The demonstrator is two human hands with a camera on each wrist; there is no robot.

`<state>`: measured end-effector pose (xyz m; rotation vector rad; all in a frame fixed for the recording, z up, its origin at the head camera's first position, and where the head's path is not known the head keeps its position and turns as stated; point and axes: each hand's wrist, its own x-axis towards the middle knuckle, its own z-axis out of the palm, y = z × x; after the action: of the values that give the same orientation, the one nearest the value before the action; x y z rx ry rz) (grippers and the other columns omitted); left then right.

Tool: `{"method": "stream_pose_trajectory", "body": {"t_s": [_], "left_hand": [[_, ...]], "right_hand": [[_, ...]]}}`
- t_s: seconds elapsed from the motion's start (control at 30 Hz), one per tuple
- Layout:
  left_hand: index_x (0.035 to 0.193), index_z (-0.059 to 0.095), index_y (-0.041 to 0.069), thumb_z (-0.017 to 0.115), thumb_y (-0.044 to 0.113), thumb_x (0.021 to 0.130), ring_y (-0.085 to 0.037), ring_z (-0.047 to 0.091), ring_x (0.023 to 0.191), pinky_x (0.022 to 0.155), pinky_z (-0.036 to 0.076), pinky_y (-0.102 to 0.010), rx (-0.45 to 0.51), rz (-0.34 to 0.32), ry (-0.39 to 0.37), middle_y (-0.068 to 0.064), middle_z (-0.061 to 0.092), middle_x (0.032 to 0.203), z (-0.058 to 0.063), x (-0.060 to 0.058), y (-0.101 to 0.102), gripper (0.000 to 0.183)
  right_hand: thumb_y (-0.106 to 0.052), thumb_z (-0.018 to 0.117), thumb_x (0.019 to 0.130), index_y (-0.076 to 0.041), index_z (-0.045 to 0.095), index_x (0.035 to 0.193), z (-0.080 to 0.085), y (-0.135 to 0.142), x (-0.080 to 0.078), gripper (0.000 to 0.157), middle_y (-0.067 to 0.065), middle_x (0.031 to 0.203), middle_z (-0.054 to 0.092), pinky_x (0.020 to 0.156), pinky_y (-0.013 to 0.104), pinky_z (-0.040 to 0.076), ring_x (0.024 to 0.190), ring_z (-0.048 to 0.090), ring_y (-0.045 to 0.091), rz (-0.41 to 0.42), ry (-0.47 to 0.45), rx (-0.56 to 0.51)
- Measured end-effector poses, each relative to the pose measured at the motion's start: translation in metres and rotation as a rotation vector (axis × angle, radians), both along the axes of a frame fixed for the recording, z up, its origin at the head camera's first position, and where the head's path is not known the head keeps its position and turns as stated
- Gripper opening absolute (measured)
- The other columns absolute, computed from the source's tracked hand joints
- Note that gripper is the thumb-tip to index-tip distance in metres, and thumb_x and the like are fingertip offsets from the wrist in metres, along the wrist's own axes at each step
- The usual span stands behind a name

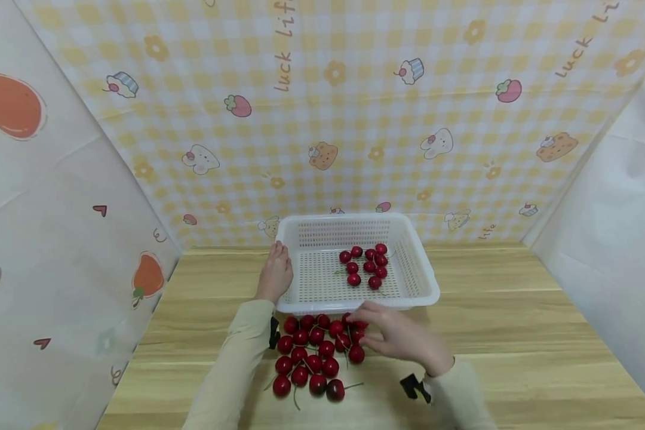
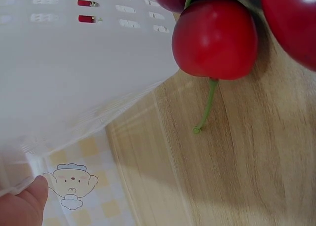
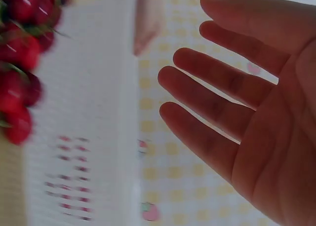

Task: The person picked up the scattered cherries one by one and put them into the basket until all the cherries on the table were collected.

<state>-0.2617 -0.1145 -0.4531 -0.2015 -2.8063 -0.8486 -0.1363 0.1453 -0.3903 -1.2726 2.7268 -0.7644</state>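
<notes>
Basket wall beyond loose cherries, passage open overhead, free tabletop rightward

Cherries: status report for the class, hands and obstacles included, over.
Left hand holds basket by left rim. Right hand open, empty, at loose cherries. Some cherries inside, more outside. Near wall between.

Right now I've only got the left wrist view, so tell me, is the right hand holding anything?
Observer: No, the right wrist view shows the right hand with straight, spread fingers and a bare palm.
Operator: Where is it?
Observer: In the head view, at the right edge of the round, red cherries on the table; I can't tell whether it touches them.
Operator: I see red through the slots of the white, rectangular plastic basket. How do the cherries inside lie?
Observer: Clustered on its floor, from the middle toward the right side.
</notes>
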Motion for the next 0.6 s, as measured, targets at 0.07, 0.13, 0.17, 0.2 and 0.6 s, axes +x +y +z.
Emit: {"method": "stream_pose_trajectory", "body": {"t_s": [0.07,0.13,0.17,0.2,0.6], "left_hand": [[0.127,0.042,-0.014,0.043,0.005,0.091,-0.037,0.025,0.133,0.11,0.022,-0.043,-0.002,-0.001,0.007,-0.027,0.031,0.14,0.0,0.0,0.0,0.04],[0.126,0.042,-0.014,0.044,0.005,0.091,-0.038,0.025,0.132,0.109,0.023,-0.045,-0.003,-0.004,0.012,-0.028,0.032,0.139,0.0,-0.001,0.0,0.04],[0.126,0.042,-0.015,0.044,0.004,0.091,-0.038,0.026,0.132,0.109,0.024,-0.045,-0.004,-0.006,0.014,-0.028,0.032,0.139,0.0,-0.001,0.0,0.04],[0.126,0.042,-0.014,0.044,0.004,0.091,-0.038,0.026,0.132,0.109,0.024,-0.045,-0.002,-0.004,0.008,-0.028,0.032,0.139,0.0,-0.001,0.0,0.04],[0.129,0.04,-0.012,0.042,0.006,0.092,-0.036,0.023,0.134,0.11,0.022,-0.044,-0.002,0.002,-0.028,-0.026,0.028,0.142,-0.002,-0.002,-0.001,0.041]], "right_hand": [[-0.015,0.067,0.079,-0.008,0.062,0.109,-0.011,-0.002,0.008,0.031,0.0,0.104,0.06,0.077,0.021,0.051,0.09,0.058,0.01,-0.001,-0.045,0.005],[-0.012,0.068,0.078,-0.008,0.063,0.107,-0.022,-0.004,0.014,0.03,0.001,0.102,0.059,0.076,0.02,0.051,0.089,0.058,0.01,-0.01,-0.071,0.024],[-0.011,0.068,0.078,-0.007,0.063,0.106,-0.027,-0.005,0.017,0.029,0.001,0.1,0.059,0.076,0.02,0.051,0.089,0.058,0.01,-0.021,-0.078,0.038],[-0.01,0.069,0.077,-0.007,0.064,0.105,-0.033,-0.006,0.019,0.029,0.001,0.1,0.059,0.075,0.021,0.051,0.089,0.058,0.01,-0.036,-0.075,0.055],[-0.007,0.071,0.071,-0.011,0.067,0.101,-0.08,-0.006,0.031,0.03,-0.001,0.1,0.054,0.077,0.024,0.051,0.091,0.054,0.012,-0.124,-0.007,0.118]]}}
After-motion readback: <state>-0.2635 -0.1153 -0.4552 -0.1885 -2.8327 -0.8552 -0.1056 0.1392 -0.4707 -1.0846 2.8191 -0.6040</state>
